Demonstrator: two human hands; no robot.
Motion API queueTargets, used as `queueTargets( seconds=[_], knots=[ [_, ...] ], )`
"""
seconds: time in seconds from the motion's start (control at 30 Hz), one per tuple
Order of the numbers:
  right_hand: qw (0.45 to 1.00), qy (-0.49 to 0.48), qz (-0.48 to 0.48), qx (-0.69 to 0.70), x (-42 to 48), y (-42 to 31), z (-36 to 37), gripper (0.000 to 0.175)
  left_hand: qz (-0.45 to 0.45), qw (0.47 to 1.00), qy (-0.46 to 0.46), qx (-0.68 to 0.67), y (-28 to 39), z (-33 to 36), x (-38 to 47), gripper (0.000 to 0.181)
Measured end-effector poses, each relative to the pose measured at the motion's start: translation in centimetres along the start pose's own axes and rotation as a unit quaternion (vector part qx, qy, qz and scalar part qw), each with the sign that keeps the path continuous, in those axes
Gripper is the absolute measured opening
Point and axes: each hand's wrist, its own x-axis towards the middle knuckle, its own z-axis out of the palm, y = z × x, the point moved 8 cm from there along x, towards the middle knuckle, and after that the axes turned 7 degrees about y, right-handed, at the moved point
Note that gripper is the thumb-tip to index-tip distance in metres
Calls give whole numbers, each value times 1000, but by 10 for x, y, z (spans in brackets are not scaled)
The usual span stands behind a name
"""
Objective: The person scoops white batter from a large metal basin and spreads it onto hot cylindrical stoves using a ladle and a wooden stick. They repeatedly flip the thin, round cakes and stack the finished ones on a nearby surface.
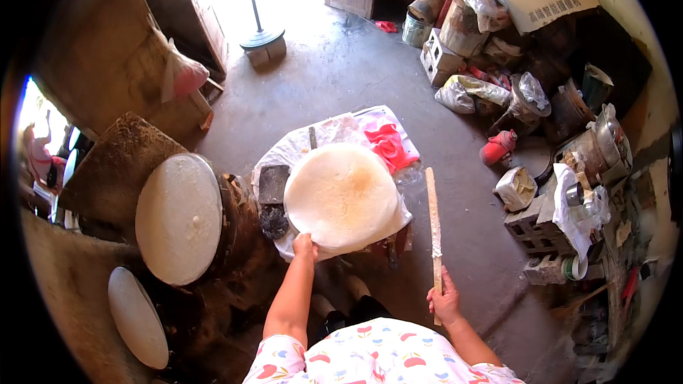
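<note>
A broad stack of round, pale flatbreads (336,197), browned near the middle, lies on a cloth-covered stand before me. My left hand (305,248) pinches the near-left edge of the stack; how many sheets it holds is hidden. Off to the right, my right hand (445,297) grips a long flat wooden stick (433,213) by its lower end. Pale residue coats part of the stick, which points away from me. To my left, a round griddle (179,218) is covered by a pale layer, likely batter or a flatbread.
A dark block (274,184) and a black pad (273,222) sit left of the stack. Red cloth (391,146) lies behind it. A pale disc (137,317) leans at lower left. Concrete blocks (544,229) and a red bottle (498,148) stand right. A pole base (262,40) rests near the doorway.
</note>
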Motion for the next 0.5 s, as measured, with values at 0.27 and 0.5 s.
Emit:
queueTargets(
  seconds=[0.27,0.5],
  knots=[
    [976,-118,-123,-133,4,-43,84,67,-62,996,46,51,10,-107,-74,4],
    [762,-306,-519,-237,-52,-144,286,66,-148,972,174,-50,-57,-323,-156,13]
  ],
)
